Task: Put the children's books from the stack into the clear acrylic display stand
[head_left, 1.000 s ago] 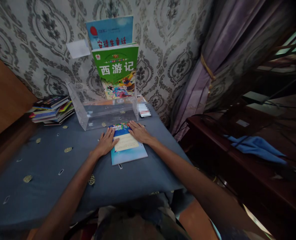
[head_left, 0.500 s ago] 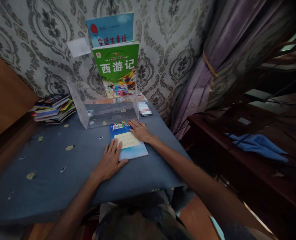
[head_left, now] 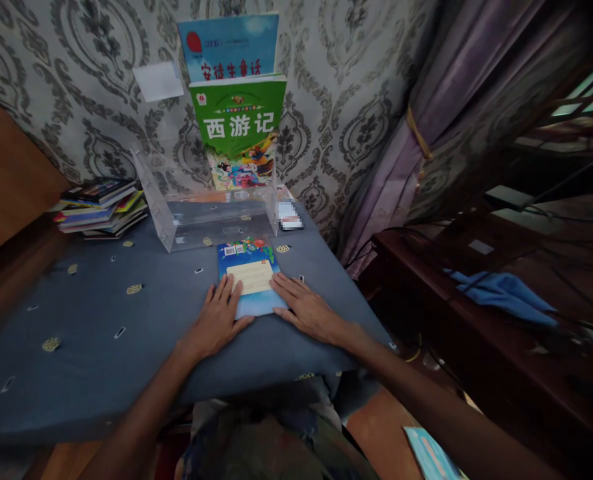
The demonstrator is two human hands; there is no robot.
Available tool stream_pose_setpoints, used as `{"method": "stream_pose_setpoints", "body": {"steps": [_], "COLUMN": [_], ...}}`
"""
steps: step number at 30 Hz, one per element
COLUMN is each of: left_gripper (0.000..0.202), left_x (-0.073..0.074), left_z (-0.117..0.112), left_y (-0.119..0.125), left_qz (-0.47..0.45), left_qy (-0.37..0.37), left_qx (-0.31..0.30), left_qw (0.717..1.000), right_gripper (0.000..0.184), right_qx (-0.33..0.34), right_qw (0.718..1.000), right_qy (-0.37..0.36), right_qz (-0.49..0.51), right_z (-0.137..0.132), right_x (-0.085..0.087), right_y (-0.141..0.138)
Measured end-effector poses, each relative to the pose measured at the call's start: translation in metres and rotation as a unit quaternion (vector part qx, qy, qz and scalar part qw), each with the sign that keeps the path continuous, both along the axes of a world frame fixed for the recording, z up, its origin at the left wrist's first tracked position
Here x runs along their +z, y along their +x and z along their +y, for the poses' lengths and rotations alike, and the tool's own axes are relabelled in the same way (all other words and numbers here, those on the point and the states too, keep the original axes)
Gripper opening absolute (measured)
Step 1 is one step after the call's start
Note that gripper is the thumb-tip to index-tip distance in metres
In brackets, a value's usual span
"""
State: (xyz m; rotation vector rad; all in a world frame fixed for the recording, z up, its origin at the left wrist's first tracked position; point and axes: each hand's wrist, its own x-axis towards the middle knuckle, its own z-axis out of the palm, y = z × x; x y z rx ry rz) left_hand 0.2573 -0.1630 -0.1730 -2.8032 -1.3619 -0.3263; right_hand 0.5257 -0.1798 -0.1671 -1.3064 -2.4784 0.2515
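Observation:
A blue book (head_left: 250,304) with a pale text panel and a barcode lies flat on the cloth-covered table (head_left: 166,333). My left hand (head_left: 219,317) rests on its lower left edge, fingers stretched out over the cover. On the lower right edge lies my right hand (head_left: 309,308), its fingers also extended and flat. Just beyond the book stands a clear acrylic rack (head_left: 216,223). A green book (head_left: 239,127) stands upright in the rack, and behind it rises a taller blue book (head_left: 231,47), partly hidden.
A stack of books (head_left: 103,207) sits at the table's far left, near a wooden panel (head_left: 11,180). Right of the rack lies a small blurred-out item (head_left: 289,215). Dark red furniture (head_left: 426,300) with cables and a blue cloth (head_left: 501,293) stands at the right.
My right hand has slid from the book's upper right edge down to its lower right edge. My left hand stays on the lower left edge. The view has shifted slightly.

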Motion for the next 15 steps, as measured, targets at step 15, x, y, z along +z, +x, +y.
{"method": "stream_pose_setpoints", "body": {"steps": [15], "left_gripper": [0.091], "left_x": [0.011], "left_z": [-0.091], "left_y": [-0.015], "left_qz": [0.045], "left_qy": [0.007], "left_qx": [-0.062], "left_qw": [0.997], "right_gripper": [0.07], "right_qx": [0.044], "right_qw": [0.995], "right_qy": [0.083], "right_qz": [-0.017], "right_z": [-0.108], "right_x": [-0.007], "right_y": [0.005]}}
